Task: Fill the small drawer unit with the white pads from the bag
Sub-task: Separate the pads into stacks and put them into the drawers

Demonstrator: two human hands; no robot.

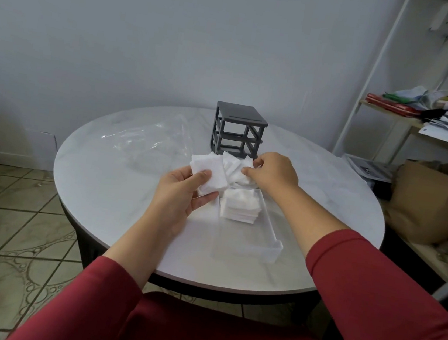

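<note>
A clear plastic drawer (267, 233), holding a stack of white square pads (239, 210), sits near the front edge of the round white table (97, 182). The left hand (183, 193) pinches a held wad of pads (214, 173); the right hand (272, 173) grasps a loose heap of pads (233, 165). Beyond them stand the dark grey drawer frame (237, 130) and a crumpled clear bag (147, 140), with bare tabletop on both flanks.

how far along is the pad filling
Done: the bag looks emptied, and one stack sits in the drawer. In hand: the left hand holds a bundle of pads while the right hand pinches the loose pile. Left: that pile, and the grey frame holds no drawers.
</note>
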